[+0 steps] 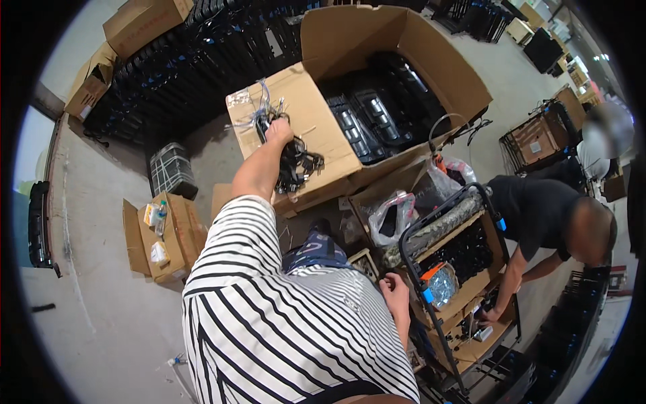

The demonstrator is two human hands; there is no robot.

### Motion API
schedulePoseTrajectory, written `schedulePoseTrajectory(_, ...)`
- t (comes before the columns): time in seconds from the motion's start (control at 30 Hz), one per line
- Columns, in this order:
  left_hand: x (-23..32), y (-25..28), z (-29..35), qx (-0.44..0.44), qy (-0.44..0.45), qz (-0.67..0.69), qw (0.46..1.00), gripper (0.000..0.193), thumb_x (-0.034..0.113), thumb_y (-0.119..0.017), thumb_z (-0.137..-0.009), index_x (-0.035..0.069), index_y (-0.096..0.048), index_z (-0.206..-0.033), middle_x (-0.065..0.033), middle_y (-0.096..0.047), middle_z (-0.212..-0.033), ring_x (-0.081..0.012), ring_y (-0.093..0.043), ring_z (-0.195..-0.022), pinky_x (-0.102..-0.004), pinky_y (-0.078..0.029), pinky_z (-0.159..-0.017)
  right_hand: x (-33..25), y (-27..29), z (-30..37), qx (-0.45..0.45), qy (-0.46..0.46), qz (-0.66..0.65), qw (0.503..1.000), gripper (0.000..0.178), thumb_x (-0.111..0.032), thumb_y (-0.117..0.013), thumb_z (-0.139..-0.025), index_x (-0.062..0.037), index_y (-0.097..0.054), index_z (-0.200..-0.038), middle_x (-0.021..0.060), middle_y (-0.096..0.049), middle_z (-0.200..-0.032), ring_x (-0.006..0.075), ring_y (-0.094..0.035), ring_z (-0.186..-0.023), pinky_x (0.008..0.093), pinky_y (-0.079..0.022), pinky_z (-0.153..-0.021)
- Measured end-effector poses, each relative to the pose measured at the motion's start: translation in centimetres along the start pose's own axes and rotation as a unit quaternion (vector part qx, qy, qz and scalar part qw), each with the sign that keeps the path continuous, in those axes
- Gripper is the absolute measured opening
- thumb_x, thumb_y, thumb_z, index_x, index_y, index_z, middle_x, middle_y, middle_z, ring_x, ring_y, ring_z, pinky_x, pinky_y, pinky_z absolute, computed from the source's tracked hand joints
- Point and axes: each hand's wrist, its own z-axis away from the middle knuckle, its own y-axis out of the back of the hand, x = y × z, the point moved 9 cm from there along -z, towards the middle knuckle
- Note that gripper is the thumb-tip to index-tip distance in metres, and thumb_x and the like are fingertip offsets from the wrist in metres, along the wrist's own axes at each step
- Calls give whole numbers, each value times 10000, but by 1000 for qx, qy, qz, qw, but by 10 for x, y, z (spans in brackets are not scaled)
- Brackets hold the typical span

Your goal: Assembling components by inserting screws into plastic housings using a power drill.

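My left arm reaches forward over a flattened cardboard surface (303, 87) beside a large open carton. My left hand (280, 130) is closed on a bundle of black cables (294, 161) lying there in a tangle. Clear plastic ties or strips (261, 97) stick out at the far end of the pile. My right hand (396, 296) hangs low at my right side, close to the black metal frame of a cart (431, 337). Its fingers are curled in; what they hold, if anything, does not show.
The large carton (420, 50) holds black moulded parts. At right, a co-worker (538, 209) in a dark shirt leans with hands in a box of small parts (488, 333). Several black metal frames (168, 81) stand stacked behind. An open small carton (176, 249) sits on the floor at left.
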Motion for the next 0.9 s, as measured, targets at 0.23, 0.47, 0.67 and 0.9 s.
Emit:
schedulePoseTrajectory(0.23, 28, 41, -18, 48, -65, 70, 994, 261, 133, -593, -836, 34, -686, -1058, -191, -663, -1089, -358, -639, -1017, -419, -513, -863, -48, 2, -35, -6, 31, -14, 999, 284, -123, -663, -852, 25, -608, -1089, 125, -677, -883, 154, -635, -752, 292, -510, -703)
schedulePoseTrajectory(0.47, 155, 145, 145, -90, -322, 604, 723, 333, 350, -428, -1016, 45, -534, -1099, -89, -612, -829, -173, -596, -641, -295, -508, -687, -162, 40, -82, 38, 185, -26, 982, 228, -82, -618, -900, 27, -605, -1100, 41, -645, -927, 103, -603, -823, 257, -496, -766)
schedulePoseTrajectory(0.67, 228, 77, 286, -491, -301, 563, 592, 345, 357, -405, -1022, 35, -495, -1108, -102, -590, -797, -155, -585, -616, -262, -473, -586, -320, 125, -94, 186, 331, -184, 907, 237, -135, -537, -969, 28, -606, -1127, 68, -637, -1063, 140, -603, -921, 271, -484, -828)
schedulePoseTrajectory(0.9, 215, 31, 422, -777, -337, 283, 451, 367, 381, -382, -1027, 40, -512, -1063, -64, -538, -613, -143, -507, -432, -264, -423, -408, -286, 119, -46, -132, 211, -221, 943, 267, -188, -550, -965, 52, -648, -1030, 79, -661, -981, 148, -602, -936, 281, -483, -824)
